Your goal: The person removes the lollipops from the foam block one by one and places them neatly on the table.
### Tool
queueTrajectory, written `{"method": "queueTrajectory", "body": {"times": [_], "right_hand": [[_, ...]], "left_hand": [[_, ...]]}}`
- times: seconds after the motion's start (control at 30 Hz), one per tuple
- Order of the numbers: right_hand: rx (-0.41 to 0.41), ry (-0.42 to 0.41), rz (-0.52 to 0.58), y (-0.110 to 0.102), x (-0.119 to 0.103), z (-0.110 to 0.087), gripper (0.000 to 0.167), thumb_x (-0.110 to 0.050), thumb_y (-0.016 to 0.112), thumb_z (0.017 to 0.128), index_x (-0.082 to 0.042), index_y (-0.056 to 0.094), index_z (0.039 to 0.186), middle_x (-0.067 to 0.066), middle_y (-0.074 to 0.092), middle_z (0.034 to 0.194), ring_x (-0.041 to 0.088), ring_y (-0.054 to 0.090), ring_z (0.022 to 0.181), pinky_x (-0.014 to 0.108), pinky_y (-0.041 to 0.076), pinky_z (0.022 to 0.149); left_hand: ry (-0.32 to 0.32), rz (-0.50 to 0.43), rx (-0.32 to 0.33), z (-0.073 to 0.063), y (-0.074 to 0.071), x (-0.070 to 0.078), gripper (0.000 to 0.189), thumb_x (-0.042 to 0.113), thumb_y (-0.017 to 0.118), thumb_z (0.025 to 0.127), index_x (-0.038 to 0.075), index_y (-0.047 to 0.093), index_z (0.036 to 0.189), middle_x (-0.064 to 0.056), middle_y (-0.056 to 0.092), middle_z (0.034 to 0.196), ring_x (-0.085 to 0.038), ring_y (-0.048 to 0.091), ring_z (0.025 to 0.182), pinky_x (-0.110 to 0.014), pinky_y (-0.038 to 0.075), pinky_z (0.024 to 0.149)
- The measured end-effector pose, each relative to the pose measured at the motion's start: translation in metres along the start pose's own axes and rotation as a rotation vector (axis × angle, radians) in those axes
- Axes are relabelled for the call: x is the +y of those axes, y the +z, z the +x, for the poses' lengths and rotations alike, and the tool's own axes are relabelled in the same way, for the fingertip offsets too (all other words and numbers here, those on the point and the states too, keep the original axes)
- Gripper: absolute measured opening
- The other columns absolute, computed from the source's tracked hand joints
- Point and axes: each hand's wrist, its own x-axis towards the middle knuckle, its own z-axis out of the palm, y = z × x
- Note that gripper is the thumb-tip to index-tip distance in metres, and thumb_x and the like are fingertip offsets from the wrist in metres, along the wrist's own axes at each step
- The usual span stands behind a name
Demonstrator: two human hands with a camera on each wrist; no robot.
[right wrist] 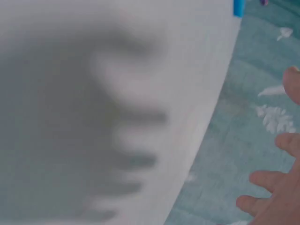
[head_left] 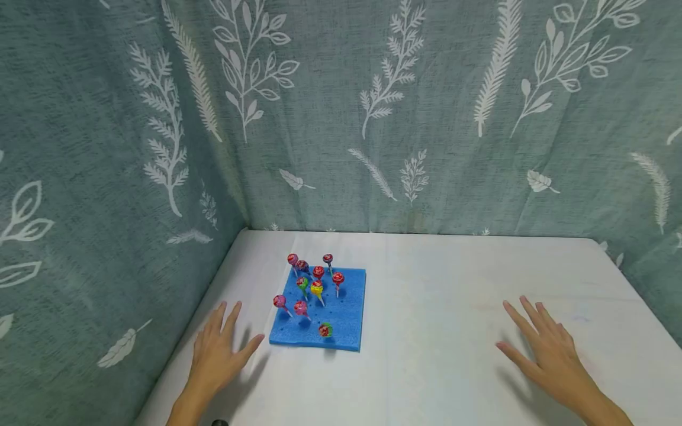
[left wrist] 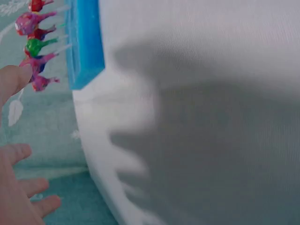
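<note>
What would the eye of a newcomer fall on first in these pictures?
Probably the colourful lollipops sticking up from a bright blue block, left of centre on the white table. Next, perhaps, the two empty hands with spread fingers: the left hand beside the block, the right hand over the table's right side. Behind hangs a grey-green curtain with white leaf patterns.

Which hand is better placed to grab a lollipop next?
Probably the left hand: it is empty, fingers spread, close beside the blue board of lollipops. The right hand, also empty, is farther off over the white table.
</note>
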Motion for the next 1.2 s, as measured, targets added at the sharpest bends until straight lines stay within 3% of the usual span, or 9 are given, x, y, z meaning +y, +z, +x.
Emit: {"method": "queueTrajectory", "body": {"times": [0.23, 0.57, 0.73, 0.93, 1.2], "right_hand": [[0.025, -0.057, 0.122, 0.006, -0.029, 0.009, 0.073, -0.031, 0.069, 0.086, -0.027, 0.032, 0.148, 0.021, 0.035, 0.144, 0.048, 0.034, 0.126, 0.070, 0.031, 0.080], [0.013, -0.143, 0.319, 0.029, -0.065, 0.026, 0.068, -0.021, 0.071, 0.086, -0.022, 0.039, 0.145, 0.008, 0.043, 0.133, 0.028, 0.046, 0.118, 0.055, 0.045, 0.085], [-0.004, -0.160, 0.385, 0.041, -0.083, 0.032, 0.064, -0.021, 0.072, 0.085, -0.020, 0.042, 0.142, 0.002, 0.046, 0.129, 0.022, 0.049, 0.115, 0.046, 0.050, 0.078], [-0.042, -0.168, 0.458, 0.055, -0.111, 0.042, 0.064, -0.018, 0.074, 0.083, -0.023, 0.045, 0.139, -0.002, 0.048, 0.126, 0.015, 0.049, 0.109, 0.042, 0.050, 0.078], [-0.145, -0.132, 0.558, 0.077, -0.147, 0.058, 0.060, -0.015, 0.072, 0.083, -0.024, 0.047, 0.137, 0.000, 0.051, 0.124, 0.023, 0.051, 0.107, 0.044, 0.051, 0.080]], "left_hand": [[-0.042, -0.093, -0.016, 0.002, 0.006, 0.010, 0.081, 0.054, 0.063, 0.083, 0.010, 0.034, 0.145, -0.024, 0.024, 0.148, -0.047, 0.024, 0.132, -0.071, 0.022, 0.092], [-0.062, -0.243, -0.053, 0.009, 0.018, 0.023, 0.075, 0.052, 0.061, 0.087, 0.011, 0.036, 0.145, -0.020, 0.028, 0.148, -0.045, 0.026, 0.131, -0.073, 0.028, 0.089], [-0.065, -0.351, -0.074, 0.011, 0.023, 0.027, 0.074, 0.047, 0.064, 0.087, 0.010, 0.036, 0.145, -0.020, 0.031, 0.146, -0.042, 0.027, 0.130, -0.071, 0.030, 0.091], [-0.081, -0.401, -0.094, 0.014, 0.025, 0.029, 0.074, 0.042, 0.068, 0.085, 0.009, 0.037, 0.144, -0.019, 0.034, 0.144, -0.039, 0.032, 0.127, -0.065, 0.032, 0.093], [-0.137, -0.493, -0.128, 0.023, 0.034, 0.036, 0.071, 0.026, 0.073, 0.083, 0.006, 0.040, 0.142, -0.022, 0.038, 0.140, -0.040, 0.044, 0.119, -0.053, 0.047, 0.087]]}}
